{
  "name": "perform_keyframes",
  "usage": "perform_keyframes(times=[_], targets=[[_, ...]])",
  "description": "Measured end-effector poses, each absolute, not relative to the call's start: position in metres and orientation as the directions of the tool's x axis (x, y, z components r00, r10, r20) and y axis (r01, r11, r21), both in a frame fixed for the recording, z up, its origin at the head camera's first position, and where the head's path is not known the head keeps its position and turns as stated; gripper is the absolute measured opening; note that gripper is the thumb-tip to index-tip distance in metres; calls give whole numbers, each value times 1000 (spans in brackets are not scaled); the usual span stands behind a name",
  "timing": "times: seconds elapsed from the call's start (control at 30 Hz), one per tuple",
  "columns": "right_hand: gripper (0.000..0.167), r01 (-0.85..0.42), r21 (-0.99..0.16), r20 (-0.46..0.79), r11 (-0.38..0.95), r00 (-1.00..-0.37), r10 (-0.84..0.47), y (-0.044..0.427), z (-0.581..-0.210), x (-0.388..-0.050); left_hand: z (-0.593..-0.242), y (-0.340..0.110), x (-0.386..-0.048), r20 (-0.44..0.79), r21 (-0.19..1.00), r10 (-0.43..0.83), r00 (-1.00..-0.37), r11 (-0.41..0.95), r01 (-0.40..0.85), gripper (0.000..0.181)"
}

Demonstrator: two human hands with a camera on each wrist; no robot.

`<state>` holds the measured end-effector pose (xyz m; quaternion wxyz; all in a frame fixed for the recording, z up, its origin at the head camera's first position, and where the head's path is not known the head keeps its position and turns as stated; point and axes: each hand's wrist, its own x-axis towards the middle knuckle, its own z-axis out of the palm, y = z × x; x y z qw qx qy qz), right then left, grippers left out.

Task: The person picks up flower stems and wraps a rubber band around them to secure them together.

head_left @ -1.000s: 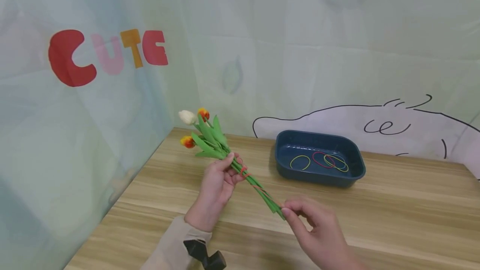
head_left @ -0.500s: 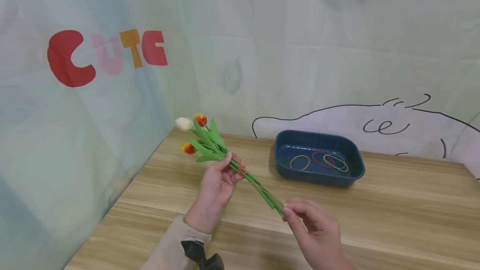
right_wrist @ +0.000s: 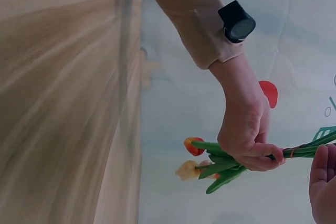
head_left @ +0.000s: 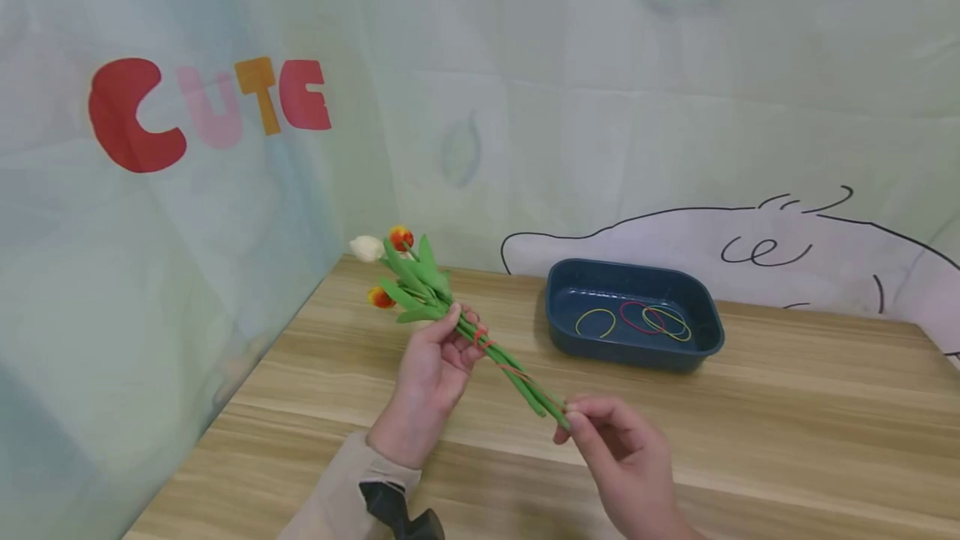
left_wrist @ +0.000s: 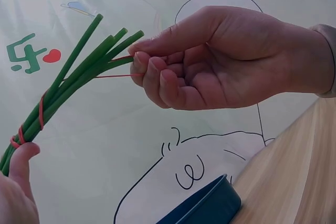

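Observation:
A bunch of tulips (head_left: 427, 277), with a white head and orange-yellow heads, slants above the table. My left hand (head_left: 429, 373) grips its green stems (left_wrist: 79, 74) just below the leaves. A red rubber band (left_wrist: 42, 111) is wound around the stems beside the left thumb. From there it runs stretched toward the stem ends, where my right hand (head_left: 628, 457) pinches it between thumb and fingers. In the left wrist view, two taut strands reach the right fingertips (left_wrist: 139, 64), which lie right by one stem end. The right wrist view shows the left hand (right_wrist: 247, 135) around the stems.
A dark blue basin (head_left: 637, 354) stands at the back of the wooden table (head_left: 810, 415). Several loose rubber bands (head_left: 596, 323), yellow and red among them, lie inside it. Printed cloth (head_left: 600, 107) hangs behind the table and along its left side.
The flower heads have dipped slightly, and the stem ends have risen a little. The right hand keeps its pinch on the red rubber band, shifting only slightly. The left hand's grip stays the same.

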<state>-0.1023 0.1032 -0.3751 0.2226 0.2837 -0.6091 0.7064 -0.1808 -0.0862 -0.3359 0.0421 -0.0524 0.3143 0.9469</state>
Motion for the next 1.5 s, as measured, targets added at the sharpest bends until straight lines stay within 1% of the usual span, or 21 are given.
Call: perform_keyframes(times=[0.13, 0.2, 0.4, 0.53, 0.63, 0.73, 0.83, 0.97, 1.07, 1.13, 1.3, 1.4, 1.5], targets=[[30, -567, -797, 586, -211, -809, -42, 103, -374, -100, -337, -87, -180, -110, 588, 61, -992, -801, -114, 36], [32, -532, -805, 565, -263, -823, -64, 103, -374, -100, -337, -86, -180, -98, 588, 73, -993, -800, -117, 36], [33, -431, -788, 555, -441, -807, -202, 107, -376, -103, -341, -82, -178, -69, 616, 113, -991, -776, -132, 34], [34, -390, -786, 560, -479, -778, -286, 110, -376, -105, -344, -80, -179, -57, 654, 118, -991, -746, -126, 35], [37, -390, -810, 546, -438, -772, -324, 113, -376, -106, -346, -80, -181, -44, 686, 117, -992, -718, -115, 34], [38, -378, -855, 496, -354, -797, -345, 118, -374, -105, -346, -80, -181, -30, 717, 114, -993, -690, -101, 32], [35, -367, -892, 443, -265, -828, -345, 120, -373, -105, -346, -80, -180, 1, 753, 105, -994, -655, -68, 30], [23, -386, -910, 414, -151, -856, -309, 120, -372, -104, -345, -79, -175, 59, 803, 96, -994, -596, -10, 27], [12, -406, -911, 409, -68, -871, -273, 118, -371, -103, -344, -76, -171, 96, 820, 92, -991, -572, 26, 25], [7, -415, -910, 406, -14, -882, -240, 116, -370, -102, -343, -74, -169, 107, 824, 85, -991, -565, 40, 24], [7, -400, -911, 384, 100, -912, -146, 112, -366, -103, -343, -69, -164, 107, 841, 79, -991, -538, 48, 22], [7, -383, -915, 370, 129, -922, -116, 110, -365, -104, -344, -66, -163, 109, 856, 94, -990, -516, 45, 21], [7, -384, -914, 368, 131, -921, -128, 111, -364, -105, -345, -64, -162, 112, 869, 115, -987, -494, 41, 22]])
